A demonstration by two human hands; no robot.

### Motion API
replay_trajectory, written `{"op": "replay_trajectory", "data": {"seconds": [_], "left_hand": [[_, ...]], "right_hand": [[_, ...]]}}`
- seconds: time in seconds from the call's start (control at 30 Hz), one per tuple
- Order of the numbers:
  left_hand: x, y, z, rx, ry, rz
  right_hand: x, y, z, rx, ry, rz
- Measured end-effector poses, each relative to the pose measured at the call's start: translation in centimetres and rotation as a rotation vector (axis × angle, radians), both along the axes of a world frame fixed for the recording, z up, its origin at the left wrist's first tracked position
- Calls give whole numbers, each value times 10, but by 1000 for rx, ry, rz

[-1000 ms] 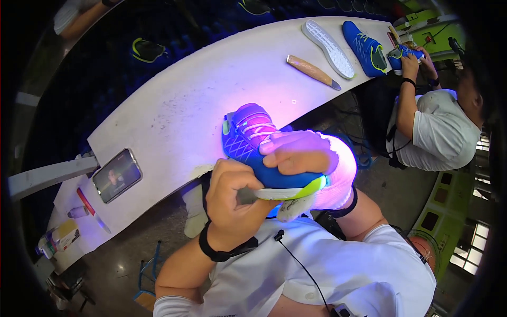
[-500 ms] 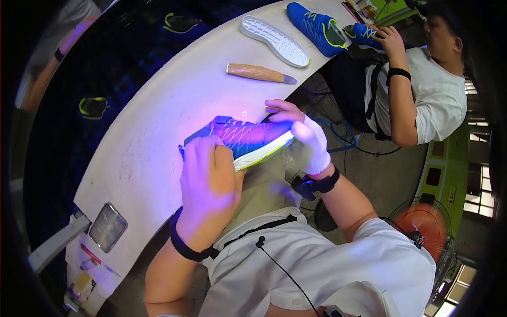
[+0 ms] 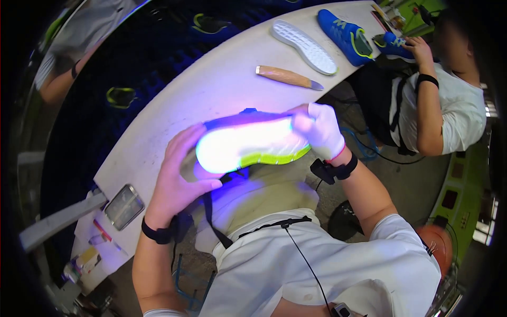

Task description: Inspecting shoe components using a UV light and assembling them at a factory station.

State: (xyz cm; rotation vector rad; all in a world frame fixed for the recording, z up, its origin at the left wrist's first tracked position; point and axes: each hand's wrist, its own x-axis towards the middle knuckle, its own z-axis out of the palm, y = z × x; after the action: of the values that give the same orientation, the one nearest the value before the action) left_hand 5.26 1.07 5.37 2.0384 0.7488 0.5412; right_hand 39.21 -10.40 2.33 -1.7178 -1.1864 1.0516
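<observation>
A blue sneaker (image 3: 253,140) is tipped on its side in front of me, its white and yellow-green sole facing up. Bluish-violet light washes much of the sole out to glare. My bare left hand (image 3: 177,169) cups the heel end, fingertips at the far edge and thumb stretched out along the near side. Around the toe end closes my right hand (image 3: 319,129), in a white glove; its fingers are slightly blurred. Beyond the shoe, a wooden-handled knife (image 3: 288,77) lies on the white worktable (image 3: 174,103).
Past the knife lie a loose white sole (image 3: 303,46) and another blue sneaker (image 3: 344,37). At the right, a co-worker (image 3: 449,100) handles a blue shoe (image 3: 393,46). Shoe parts (image 3: 121,97) rest on the dark surface at left. A framed glass plate (image 3: 124,207) lies near the table's left end.
The sneaker has rolled over from showing its laced upper to showing its sole. My left hand has shifted from gripping the side to cupping the heel. My right hand stays at the toe.
</observation>
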Motion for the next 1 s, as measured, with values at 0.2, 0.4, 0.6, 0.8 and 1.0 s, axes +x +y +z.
{"op": "replay_trajectory", "data": {"seconds": [0.2,0.4,0.6,0.8,1.0], "left_hand": [[-20,10,92,17,-268,158],[3,7,106,20,38,153],[-6,13,112,-228,105,169],[-21,-2,98,-245,101,344],[-6,1,106,-71,182,367]], "right_hand": [[-91,60,20,260,343,195],[-123,95,93,613,48,397],[-136,109,61,735,380,209],[-156,134,56,395,1243,295],[-159,129,87,482,684,465]]}}
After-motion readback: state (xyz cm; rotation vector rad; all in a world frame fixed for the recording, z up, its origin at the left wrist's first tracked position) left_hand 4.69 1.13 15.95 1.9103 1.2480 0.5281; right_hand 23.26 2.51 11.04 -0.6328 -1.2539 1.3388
